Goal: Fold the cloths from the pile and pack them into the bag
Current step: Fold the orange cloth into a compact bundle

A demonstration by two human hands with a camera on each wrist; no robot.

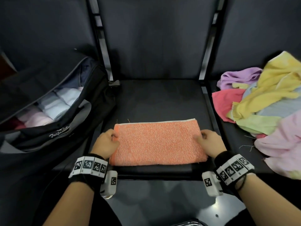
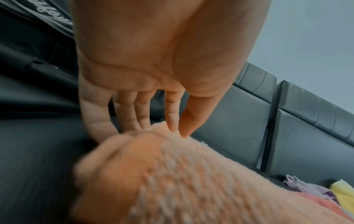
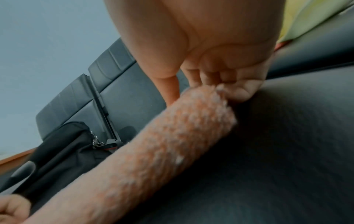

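Note:
An orange terry cloth (image 1: 156,142) lies folded into a flat rectangle on the middle black seat (image 1: 162,98). My left hand (image 1: 114,136) grips its left short edge, with the thumb on top and fingers running under the edge (image 2: 178,131). On the opposite short edge my right hand (image 1: 202,136) pinches the cloth between thumb and curled fingers (image 3: 210,91). The open black bag (image 1: 48,136) stands on the left seat with folded white and pink cloths (image 1: 53,105) inside. The loose pile of cloths (image 1: 268,98) in yellow, purple, red and pink lies on the right seat.
Dark padded seat backs rise behind the three seats. Metal frame bars (image 1: 206,62) separate the middle seat from its neighbours. The bag's side (image 3: 63,144) lies close to the cloth's left end. A dark floor shows below the seat's front edge.

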